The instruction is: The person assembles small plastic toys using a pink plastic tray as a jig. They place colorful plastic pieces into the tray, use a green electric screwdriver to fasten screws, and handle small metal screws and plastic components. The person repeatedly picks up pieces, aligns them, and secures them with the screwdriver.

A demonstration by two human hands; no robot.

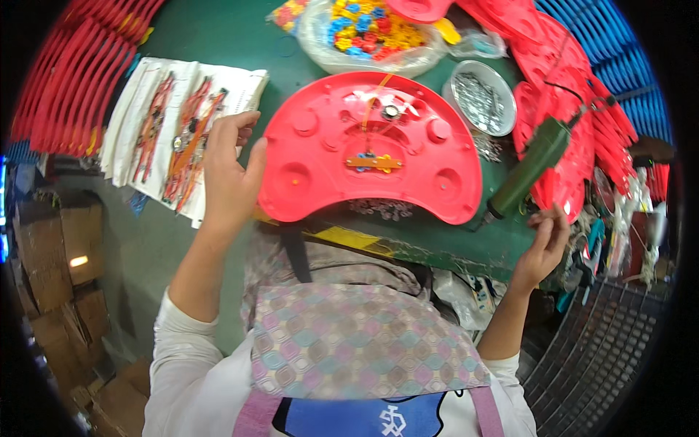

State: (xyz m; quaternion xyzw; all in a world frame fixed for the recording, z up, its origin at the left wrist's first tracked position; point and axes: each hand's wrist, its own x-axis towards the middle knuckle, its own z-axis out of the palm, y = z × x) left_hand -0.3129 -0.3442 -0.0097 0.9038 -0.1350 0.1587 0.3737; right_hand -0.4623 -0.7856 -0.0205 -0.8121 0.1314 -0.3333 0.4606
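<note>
1. Your red shell (328,156) sits at the near edge of the green table (240,36), its hollow curve facing you. I'd nudge it inward a bit so it's well supported.
2. Your left hand (237,156) is open, thumb at the shell's left rim. Can't tell if it's pressing; a flat, steady brace there should help.
3. Your right hand (550,237) is loosely curled near the right edge, nothing visible in it. The green driver (535,160) is right above, so reaching up should be easy.
4. If you drive anything, keep the tip square and go light, plastic posts probably strip fast.
5. Watch the orange wire (366,120) running to the brown strip (373,163); don't pinch it.
6. Small metal bits (480,98) are in the bowl (504,124) right of the shell, so take them singly.
</note>
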